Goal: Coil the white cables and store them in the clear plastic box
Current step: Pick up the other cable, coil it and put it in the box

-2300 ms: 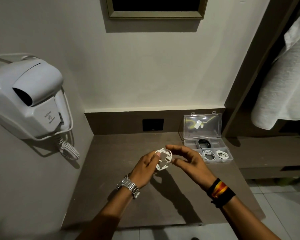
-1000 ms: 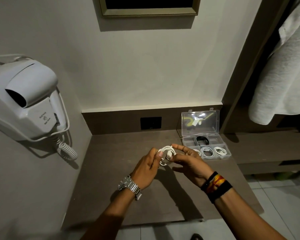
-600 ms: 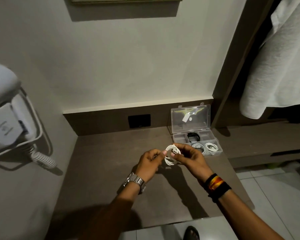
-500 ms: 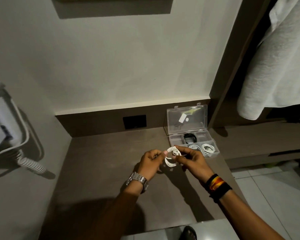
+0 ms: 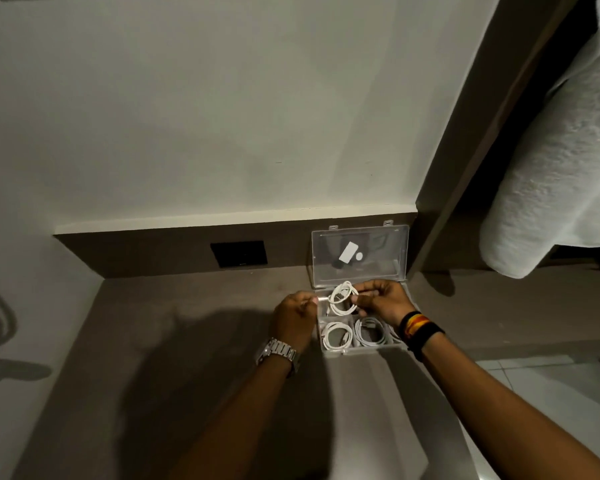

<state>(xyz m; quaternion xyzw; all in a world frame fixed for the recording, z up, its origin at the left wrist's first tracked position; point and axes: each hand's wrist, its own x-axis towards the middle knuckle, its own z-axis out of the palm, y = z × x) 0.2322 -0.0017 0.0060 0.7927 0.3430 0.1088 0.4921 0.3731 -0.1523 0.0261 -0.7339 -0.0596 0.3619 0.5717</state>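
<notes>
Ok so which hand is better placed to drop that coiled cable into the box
Right. The right hand pinches the coiled white cable directly above the clear plastic box; the left hand holds only its end, beside the box.

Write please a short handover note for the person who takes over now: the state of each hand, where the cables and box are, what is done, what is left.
Left hand: pinches one end of the coiled white cable.
Right hand: holds the same coil from its other side, over the back left compartment of the clear plastic box.
Box: on the brown counter, lid open and upright.
Done: two coiled cables lie in the front compartments, one at left, one at middle. The front right compartment is hidden by the wrist.
Left: lower this coil into the box and let go. No loose cable shows on the counter.
</notes>
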